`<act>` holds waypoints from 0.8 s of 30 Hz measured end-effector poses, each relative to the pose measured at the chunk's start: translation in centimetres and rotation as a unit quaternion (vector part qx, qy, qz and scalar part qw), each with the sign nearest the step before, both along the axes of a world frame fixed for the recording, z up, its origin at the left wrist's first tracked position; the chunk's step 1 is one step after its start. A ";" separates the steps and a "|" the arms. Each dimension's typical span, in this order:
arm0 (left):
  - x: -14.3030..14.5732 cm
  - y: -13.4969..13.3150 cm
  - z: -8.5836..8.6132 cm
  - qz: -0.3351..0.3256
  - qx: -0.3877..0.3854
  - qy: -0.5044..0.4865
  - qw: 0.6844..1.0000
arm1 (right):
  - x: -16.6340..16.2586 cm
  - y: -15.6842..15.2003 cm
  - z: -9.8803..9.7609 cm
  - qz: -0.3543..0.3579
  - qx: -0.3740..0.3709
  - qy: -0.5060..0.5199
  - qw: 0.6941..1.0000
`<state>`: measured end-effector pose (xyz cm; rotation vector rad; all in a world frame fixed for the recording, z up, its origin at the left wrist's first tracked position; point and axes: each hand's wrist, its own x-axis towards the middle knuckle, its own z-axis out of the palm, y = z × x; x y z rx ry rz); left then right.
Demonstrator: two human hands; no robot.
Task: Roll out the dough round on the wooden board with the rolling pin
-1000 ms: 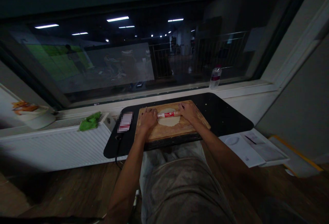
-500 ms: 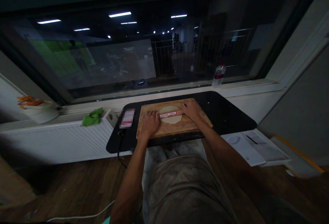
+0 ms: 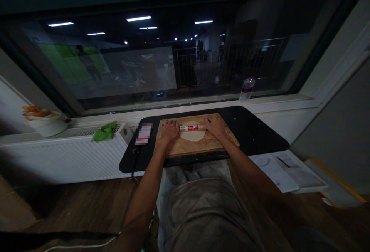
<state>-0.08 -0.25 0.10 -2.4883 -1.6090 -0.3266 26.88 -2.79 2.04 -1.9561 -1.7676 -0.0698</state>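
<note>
A flat, roundish sheet of dough (image 3: 192, 136) lies on a wooden cutting board (image 3: 182, 150). Across the dough rests a rolling pin (image 3: 193, 128) with a red and white label around its middle. My left hand (image 3: 170, 130) is closed over the pin's left end, and my right hand (image 3: 215, 125) over its right end. The hands hide both ends of the pin. Under the board is a black tabletop (image 3: 251, 128) with rounded corners.
A phone-like item with a blurred-out screen (image 3: 143, 134) and a cable lie left of the board. On the sill stands a bottle (image 3: 247, 88). A green cloth (image 3: 104, 131) and a white pot (image 3: 47, 124) sit on the radiator. White boxes (image 3: 274, 171) are at the right.
The rolling pin has turned under my hands, so its label shows a different side. Both hands stay on its ends, and the view has shifted slightly.
</note>
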 end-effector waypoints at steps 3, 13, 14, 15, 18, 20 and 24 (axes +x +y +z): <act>0.1 -0.4 0.0 0.024 -0.001 0.004 1.000 | 0.1 0.1 -0.3 0.001 0.001 -0.003 1.000; -0.5 -3.9 -1.0 0.005 0.003 -0.043 0.999 | -0.2 -0.3 0.2 0.001 -0.004 0.014 1.000; -0.6 -4.1 -1.1 0.001 0.006 -0.046 0.999 | -0.2 -0.2 0.2 0.000 -0.001 0.014 1.000; -0.6 -4.3 -1.2 -0.001 0.008 -0.047 0.999 | -0.2 -0.2 0.1 -0.001 0.001 0.015 1.000; -0.3 -4.3 -1.1 0.001 0.006 -0.044 0.999 | -0.2 0.1 -0.1 -0.011 0.004 0.021 1.000; 0.1 -4.1 -0.9 -0.002 0.001 -0.031 1.000 | -0.1 0.3 -0.2 -0.029 0.006 0.031 0.999; 1.1 -3.2 -0.6 -0.013 0.008 -0.003 1.000 | 0.3 0.5 -0.4 -0.070 0.010 0.072 0.995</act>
